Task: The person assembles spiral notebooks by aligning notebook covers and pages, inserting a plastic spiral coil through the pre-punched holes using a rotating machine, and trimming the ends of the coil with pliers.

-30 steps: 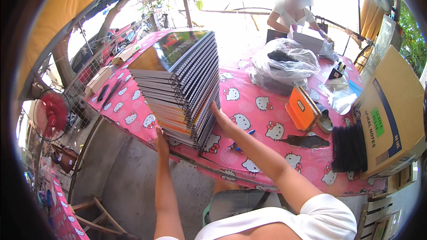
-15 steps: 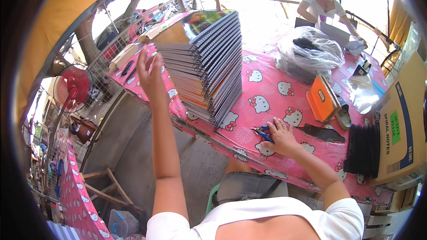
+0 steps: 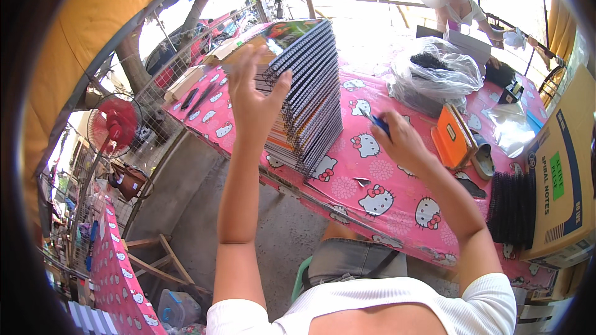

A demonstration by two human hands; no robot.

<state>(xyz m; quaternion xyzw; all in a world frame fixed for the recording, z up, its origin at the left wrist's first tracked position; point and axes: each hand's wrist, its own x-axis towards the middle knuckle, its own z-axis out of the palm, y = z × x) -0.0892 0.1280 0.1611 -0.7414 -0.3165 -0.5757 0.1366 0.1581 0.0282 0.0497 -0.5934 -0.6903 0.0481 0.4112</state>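
Note:
A tall stack of spiral notebooks (image 3: 313, 99) stands on the pink cartoon-print tablecloth (image 3: 347, 208), its coil bindings along the right side. My left hand (image 3: 256, 96) is raised in front of the stack's upper left part, thumb and fingers spread, holding nothing; its fingertips are blurred. Whether it touches the notebooks I cannot tell. In my closed right hand (image 3: 402, 139) are small blue-handled pliers (image 3: 380, 125), tips pointing left toward the stack and held over the cloth. Below them lies a small silvery piece (image 3: 362, 182).
To the right are an orange box (image 3: 452, 139), a bundle of black binding coils (image 3: 510, 209) and a large carton (image 3: 562, 174). A clear plastic bag (image 3: 434, 80) sits farther back. Across the table, a person (image 3: 462, 15) works. Dark slender tools (image 3: 198, 100) lie left of the stack.
My right hand has picked the pliers up off the table and moved them up and slightly away. My left hand has shifted right, over the stack's near side.

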